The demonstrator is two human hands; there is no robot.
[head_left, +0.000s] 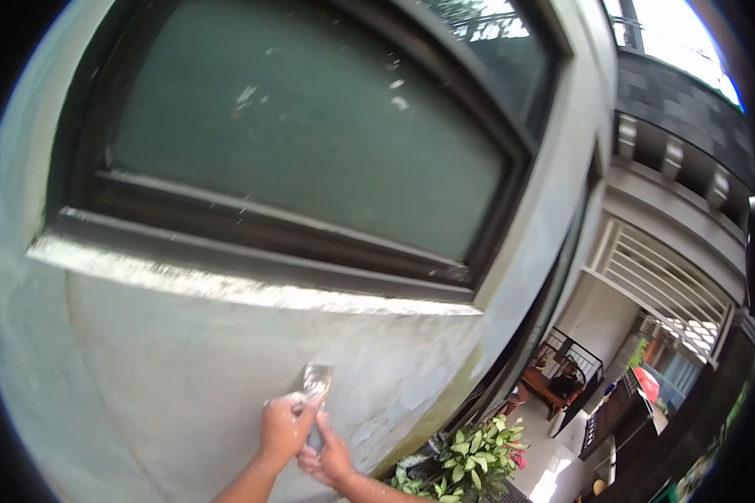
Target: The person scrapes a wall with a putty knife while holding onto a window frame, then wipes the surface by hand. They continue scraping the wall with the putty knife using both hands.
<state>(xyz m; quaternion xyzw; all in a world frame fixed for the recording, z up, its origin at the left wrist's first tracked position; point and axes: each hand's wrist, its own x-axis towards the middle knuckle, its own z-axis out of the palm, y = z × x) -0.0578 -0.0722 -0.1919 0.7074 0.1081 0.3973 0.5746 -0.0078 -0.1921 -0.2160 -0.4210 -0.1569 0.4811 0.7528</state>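
Both my hands are on a putty knife, whose flat metal blade points up against the grey wall below the window. My left hand is closed around its upper part, near the blade. Lower down, my right hand grips the handle, with the fingers wrapped round it. Whitish specks dot both hands and the blade. Whether the blade's edge touches the wall cannot be made out exactly.
Above is a dark-framed window with a pale, chipped sill. Leafy plants stand at the wall's foot, to the right. Further right are a wooden bench, a dark gate and a tiled porch floor.
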